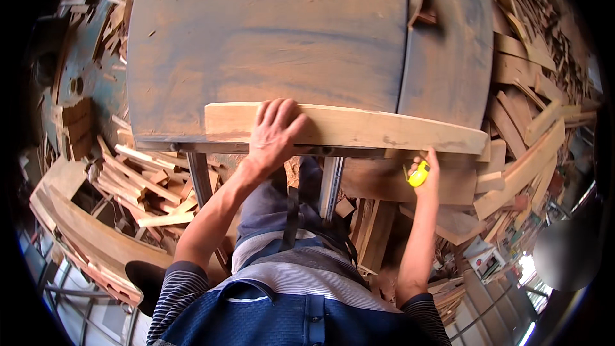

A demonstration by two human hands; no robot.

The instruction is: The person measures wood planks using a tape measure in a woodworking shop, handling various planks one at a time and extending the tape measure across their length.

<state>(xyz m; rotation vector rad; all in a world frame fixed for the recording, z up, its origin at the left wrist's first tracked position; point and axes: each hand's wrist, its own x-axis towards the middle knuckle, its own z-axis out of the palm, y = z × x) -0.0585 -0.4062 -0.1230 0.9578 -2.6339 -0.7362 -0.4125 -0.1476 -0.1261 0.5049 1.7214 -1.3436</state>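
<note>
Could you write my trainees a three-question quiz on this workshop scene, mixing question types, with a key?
1. Which hand holds the yellow tape measure?

2. True or false: the left hand is lifted clear of the pale board.

3. Along which edge of the broad table does the board lie?
A) far
B) near
C) left

Key:
1. The right hand.
2. False; it lies across the board, touching it.
3. B.
</note>
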